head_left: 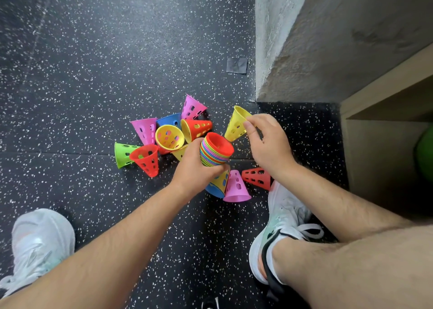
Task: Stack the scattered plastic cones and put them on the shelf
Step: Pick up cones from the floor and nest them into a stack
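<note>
My left hand (195,167) grips a stack of nested coloured cones (216,150), a red one on top, held above the floor. Just to its right, my right hand (267,142) pinches the rim of a single yellow cone (236,123). Several loose perforated cones lie scattered on the floor: pink (192,107), red (198,127), yellow (169,137), pink (145,129), green (123,153), red (145,159) to the left of the stack, and pink (236,187) and red (255,175) below it. A wooden shelf (379,112) stands at the right.
The floor is dark speckled rubber (93,74). A grey concrete wall (328,39) rises at the upper right. My shoes sit at the lower left (39,245) and beside the cones at the right (284,219). A green object (425,151) lies inside the shelf.
</note>
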Action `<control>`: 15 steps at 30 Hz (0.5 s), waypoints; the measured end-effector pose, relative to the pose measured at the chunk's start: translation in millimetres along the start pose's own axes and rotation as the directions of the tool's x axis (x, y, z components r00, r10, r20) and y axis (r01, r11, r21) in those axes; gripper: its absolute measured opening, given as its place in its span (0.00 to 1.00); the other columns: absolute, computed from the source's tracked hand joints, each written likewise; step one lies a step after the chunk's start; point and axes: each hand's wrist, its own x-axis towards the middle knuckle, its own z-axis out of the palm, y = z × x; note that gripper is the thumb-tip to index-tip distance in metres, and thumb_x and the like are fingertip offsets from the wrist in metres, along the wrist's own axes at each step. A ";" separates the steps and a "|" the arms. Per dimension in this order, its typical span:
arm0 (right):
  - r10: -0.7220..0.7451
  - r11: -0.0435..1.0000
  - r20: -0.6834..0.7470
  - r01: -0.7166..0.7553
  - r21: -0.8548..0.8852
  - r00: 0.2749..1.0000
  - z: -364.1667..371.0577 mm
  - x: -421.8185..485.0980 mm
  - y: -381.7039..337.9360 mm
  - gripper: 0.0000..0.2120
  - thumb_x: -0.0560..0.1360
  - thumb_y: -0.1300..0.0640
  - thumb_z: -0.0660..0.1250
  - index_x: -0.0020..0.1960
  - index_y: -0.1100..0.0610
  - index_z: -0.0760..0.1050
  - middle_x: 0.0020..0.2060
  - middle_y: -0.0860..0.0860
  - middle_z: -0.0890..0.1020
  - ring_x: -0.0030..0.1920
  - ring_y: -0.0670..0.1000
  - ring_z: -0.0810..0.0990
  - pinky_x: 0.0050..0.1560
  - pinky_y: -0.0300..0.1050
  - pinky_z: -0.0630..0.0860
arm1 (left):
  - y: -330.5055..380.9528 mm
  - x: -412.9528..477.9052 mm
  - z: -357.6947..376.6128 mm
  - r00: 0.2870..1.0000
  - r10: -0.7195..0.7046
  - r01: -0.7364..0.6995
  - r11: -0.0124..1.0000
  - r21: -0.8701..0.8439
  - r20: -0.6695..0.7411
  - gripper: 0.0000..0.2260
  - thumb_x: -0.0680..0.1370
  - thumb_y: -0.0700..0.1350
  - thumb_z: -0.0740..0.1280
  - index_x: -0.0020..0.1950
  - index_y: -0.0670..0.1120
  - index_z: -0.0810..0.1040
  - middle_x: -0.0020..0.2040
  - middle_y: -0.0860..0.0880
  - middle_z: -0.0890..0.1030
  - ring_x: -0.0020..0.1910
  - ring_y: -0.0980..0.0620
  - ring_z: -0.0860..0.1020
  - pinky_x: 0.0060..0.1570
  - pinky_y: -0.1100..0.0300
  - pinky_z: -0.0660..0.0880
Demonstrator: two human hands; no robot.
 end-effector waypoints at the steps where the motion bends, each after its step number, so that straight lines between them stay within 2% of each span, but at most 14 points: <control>1: -0.014 1.000 -0.039 0.014 0.013 0.999 -0.2 0.2 -1.1 0.10 0.83 0.55 0.63 0.56 0.58 0.81 0.52 0.50 0.80 0.55 0.47 0.76 0.58 0.34 0.69 | -0.1 0.6 0.1 1.000 -0.001 0.001 1.000 -0.002 -0.008 0.27 0.68 0.48 0.82 0.62 0.52 0.75 0.52 0.56 0.80 0.48 0.61 0.81 0.48 0.62 0.79; 3: -0.030 0.999 -0.095 0.034 0.037 0.995 -1.8 1.0 -3.1 0.09 0.82 0.56 0.64 0.56 0.58 0.81 0.51 0.51 0.79 0.54 0.46 0.76 0.58 0.31 0.68 | -1.8 1.1 0.3 1.000 -0.001 0.001 1.000 -0.010 -0.015 0.27 0.67 0.48 0.82 0.62 0.52 0.75 0.52 0.56 0.80 0.49 0.60 0.81 0.51 0.57 0.81; 5: -0.042 0.997 -0.075 0.047 0.063 0.996 -3.0 1.4 -6.1 0.09 0.82 0.55 0.64 0.56 0.57 0.82 0.52 0.51 0.80 0.55 0.44 0.76 0.59 0.31 0.68 | -6.3 0.6 0.2 1.000 0.001 -0.001 1.000 -0.010 -0.021 0.29 0.66 0.51 0.82 0.63 0.54 0.74 0.55 0.54 0.80 0.51 0.57 0.81 0.53 0.53 0.82; 9: -0.088 0.993 0.155 0.074 0.090 0.984 0.1 -5.7 -15.0 0.11 0.81 0.53 0.66 0.60 0.52 0.82 0.60 0.48 0.79 0.62 0.43 0.76 0.65 0.32 0.67 | -10.3 -3.2 -1.9 0.999 0.009 -0.010 1.000 -0.022 -0.042 0.33 0.63 0.57 0.81 0.65 0.55 0.73 0.56 0.54 0.81 0.51 0.57 0.82 0.53 0.51 0.82; 11: -0.122 0.987 0.291 0.087 0.132 0.949 4.1 -12.0 -18.9 0.12 0.80 0.53 0.66 0.63 0.50 0.81 0.61 0.46 0.79 0.64 0.41 0.75 0.66 0.32 0.67 | -8.9 -6.1 -4.2 0.998 0.024 -0.026 0.999 -0.035 -0.065 0.30 0.65 0.54 0.82 0.64 0.54 0.75 0.55 0.54 0.82 0.50 0.58 0.82 0.51 0.55 0.81; 13: -0.136 0.980 0.404 0.063 0.187 0.905 9.5 -16.7 -19.7 0.15 0.80 0.55 0.66 0.66 0.50 0.79 0.61 0.44 0.79 0.63 0.42 0.77 0.66 0.37 0.71 | -9.9 -10.4 -8.4 0.996 0.031 -0.034 0.999 -0.037 -0.085 0.24 0.67 0.47 0.83 0.58 0.57 0.76 0.52 0.55 0.82 0.47 0.61 0.82 0.47 0.64 0.78; 15: -0.103 0.983 0.450 0.021 0.184 0.887 13.5 -18.9 -18.5 0.15 0.79 0.57 0.64 0.65 0.50 0.77 0.60 0.43 0.79 0.62 0.41 0.78 0.65 0.41 0.73 | -15.3 -15.5 -13.7 0.995 0.038 -0.042 0.998 -0.041 -0.089 0.22 0.68 0.45 0.83 0.55 0.58 0.76 0.51 0.54 0.82 0.47 0.61 0.81 0.45 0.66 0.77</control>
